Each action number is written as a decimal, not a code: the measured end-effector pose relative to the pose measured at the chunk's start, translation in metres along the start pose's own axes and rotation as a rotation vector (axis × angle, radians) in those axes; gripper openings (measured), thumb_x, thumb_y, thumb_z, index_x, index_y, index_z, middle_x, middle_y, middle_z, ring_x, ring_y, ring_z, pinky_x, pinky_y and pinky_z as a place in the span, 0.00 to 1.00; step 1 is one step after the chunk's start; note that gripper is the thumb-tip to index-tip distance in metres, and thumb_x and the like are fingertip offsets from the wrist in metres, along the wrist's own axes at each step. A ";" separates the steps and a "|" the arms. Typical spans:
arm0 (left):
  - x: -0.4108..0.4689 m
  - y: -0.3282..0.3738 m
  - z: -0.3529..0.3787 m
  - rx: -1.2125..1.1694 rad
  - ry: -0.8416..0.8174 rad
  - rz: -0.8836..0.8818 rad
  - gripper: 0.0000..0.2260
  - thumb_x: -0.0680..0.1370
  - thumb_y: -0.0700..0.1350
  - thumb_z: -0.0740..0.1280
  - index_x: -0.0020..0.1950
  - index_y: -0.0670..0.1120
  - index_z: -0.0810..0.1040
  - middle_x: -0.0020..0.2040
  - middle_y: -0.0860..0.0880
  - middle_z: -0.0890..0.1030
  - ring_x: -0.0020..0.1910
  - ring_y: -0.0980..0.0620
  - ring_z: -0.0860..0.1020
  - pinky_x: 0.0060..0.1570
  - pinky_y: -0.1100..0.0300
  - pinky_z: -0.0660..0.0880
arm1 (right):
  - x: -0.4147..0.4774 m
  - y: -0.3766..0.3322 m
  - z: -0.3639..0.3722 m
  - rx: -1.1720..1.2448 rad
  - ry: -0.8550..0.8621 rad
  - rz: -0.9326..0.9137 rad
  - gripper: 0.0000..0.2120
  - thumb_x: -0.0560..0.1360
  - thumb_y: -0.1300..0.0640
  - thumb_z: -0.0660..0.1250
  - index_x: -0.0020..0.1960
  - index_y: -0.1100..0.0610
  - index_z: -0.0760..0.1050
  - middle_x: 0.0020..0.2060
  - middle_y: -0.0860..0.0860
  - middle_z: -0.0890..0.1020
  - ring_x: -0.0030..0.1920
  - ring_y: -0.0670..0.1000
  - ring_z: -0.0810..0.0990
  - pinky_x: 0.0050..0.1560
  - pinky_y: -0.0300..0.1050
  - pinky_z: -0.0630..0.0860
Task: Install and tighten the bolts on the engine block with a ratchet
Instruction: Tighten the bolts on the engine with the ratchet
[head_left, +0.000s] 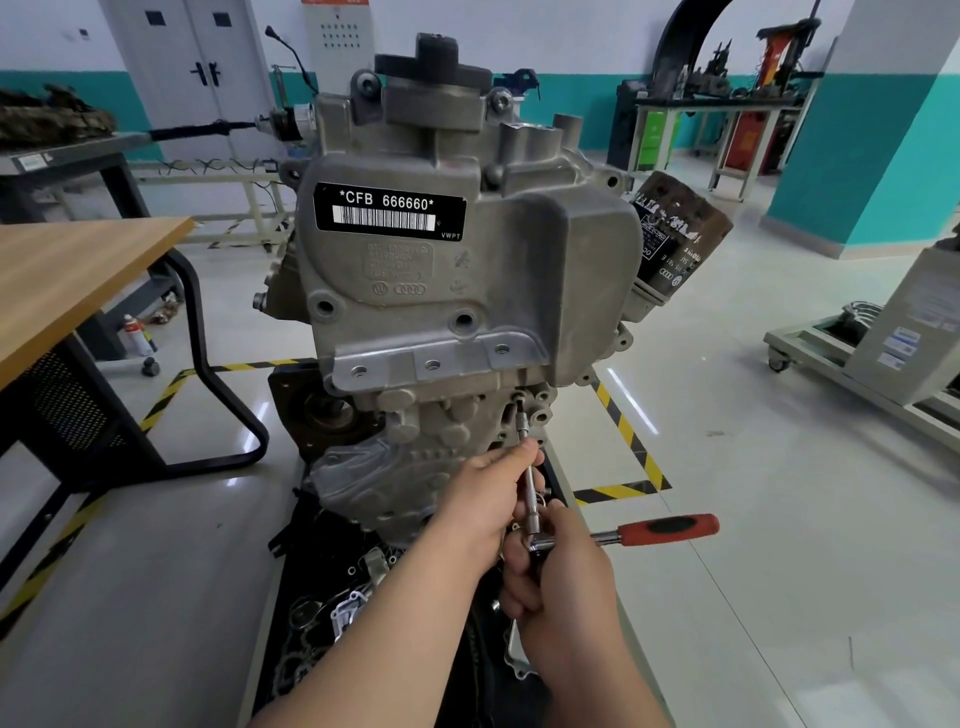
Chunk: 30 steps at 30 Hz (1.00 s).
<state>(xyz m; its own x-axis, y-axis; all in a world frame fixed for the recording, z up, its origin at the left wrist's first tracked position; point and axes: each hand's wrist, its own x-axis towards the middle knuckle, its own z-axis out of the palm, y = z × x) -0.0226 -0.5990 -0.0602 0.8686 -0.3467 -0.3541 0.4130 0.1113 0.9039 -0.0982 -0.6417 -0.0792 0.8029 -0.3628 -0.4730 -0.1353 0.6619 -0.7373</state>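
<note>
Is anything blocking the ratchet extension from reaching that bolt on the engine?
Nothing visible. The extension runs clear from the ratchet up to the bolt on the engine block, its tip at the bolt. The left hand steadies the shaft; the right hand grips the ratchet head.

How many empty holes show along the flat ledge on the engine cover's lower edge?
3, in a row along the ledge: left hole, middle hole, right hole. All look empty; nothing covers the ledge, so more are unlikely.
</note>
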 end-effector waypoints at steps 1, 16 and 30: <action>0.000 0.000 0.000 0.001 0.003 0.000 0.11 0.80 0.46 0.65 0.40 0.43 0.79 0.24 0.52 0.76 0.17 0.58 0.68 0.19 0.70 0.65 | 0.000 0.000 0.000 0.025 -0.012 0.004 0.15 0.78 0.53 0.57 0.36 0.57 0.74 0.23 0.55 0.68 0.18 0.49 0.57 0.20 0.39 0.58; 0.006 -0.004 0.000 -0.002 0.024 -0.005 0.11 0.78 0.48 0.67 0.38 0.45 0.80 0.26 0.51 0.76 0.27 0.52 0.67 0.22 0.67 0.65 | 0.001 0.001 -0.002 0.230 -0.163 0.076 0.20 0.79 0.51 0.56 0.32 0.54 0.76 0.23 0.52 0.66 0.18 0.47 0.54 0.19 0.36 0.55; 0.004 -0.003 0.000 0.006 0.020 0.005 0.11 0.79 0.48 0.66 0.39 0.45 0.80 0.26 0.51 0.76 0.25 0.53 0.66 0.23 0.65 0.65 | 0.000 0.001 -0.002 0.234 -0.158 0.086 0.16 0.78 0.52 0.58 0.34 0.55 0.75 0.24 0.52 0.65 0.18 0.47 0.54 0.19 0.37 0.54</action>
<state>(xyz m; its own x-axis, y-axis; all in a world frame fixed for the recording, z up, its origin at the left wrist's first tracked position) -0.0207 -0.6009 -0.0645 0.8760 -0.3277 -0.3539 0.4066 0.1070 0.9073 -0.0993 -0.6424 -0.0813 0.8773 -0.2044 -0.4343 -0.0836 0.8259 -0.5576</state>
